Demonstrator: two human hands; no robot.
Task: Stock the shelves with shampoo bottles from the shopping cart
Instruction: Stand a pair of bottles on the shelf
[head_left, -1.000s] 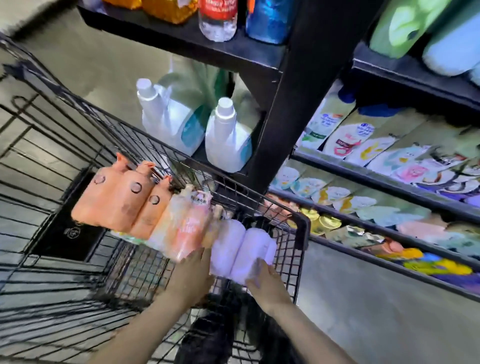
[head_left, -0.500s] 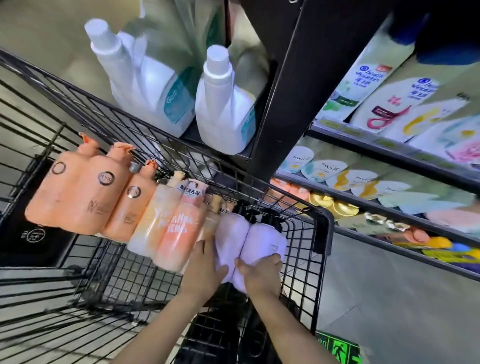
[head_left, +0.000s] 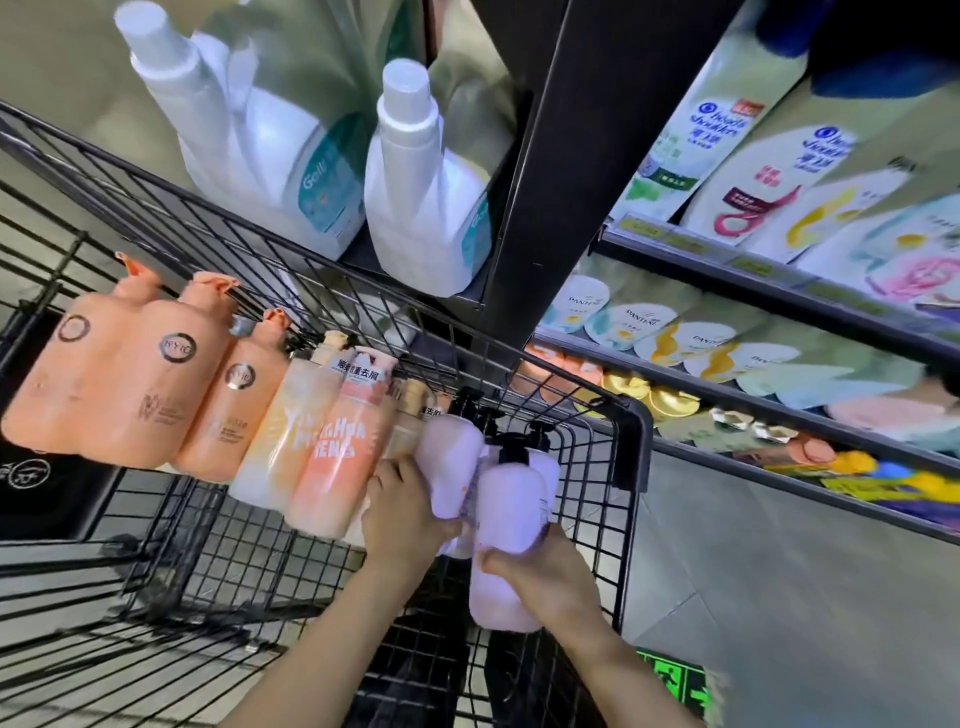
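— Two hands are in the shopping cart (head_left: 631, 441) at its near right corner. The left hand (head_left: 402, 512) has its grip curled round one lilac bottle (head_left: 451, 470), thumb across the bottle's lower end.

— And the right one?

— The right hand (head_left: 543, 577) grasps a second lilac bottle (head_left: 511, 512) near its base, fingers wrapped round it from below. Both bottles have black pump tops pointing away toward the cart's far wire wall, and the two bodies touch each other. A third pale bottle seems to sit just behind them, but I cannot tell for sure.

— What else lies in the cart?

— A row of bottles to the left: three peach bottles (head_left: 156, 379) side by side, then two orange-and-cream bottles (head_left: 337, 441) with big white lettering, just beside the left hand. All lean with caps toward the far wall.

— The shelves?

— A black shelf post (head_left: 550, 156) rises beyond the cart. Left of it stand two white jugs (head_left: 421, 202) with teal labels. Right of it, the shelves (head_left: 727, 260) carry white shampoo bottles on top and rows of bottle caps below, blurred toward the edge.
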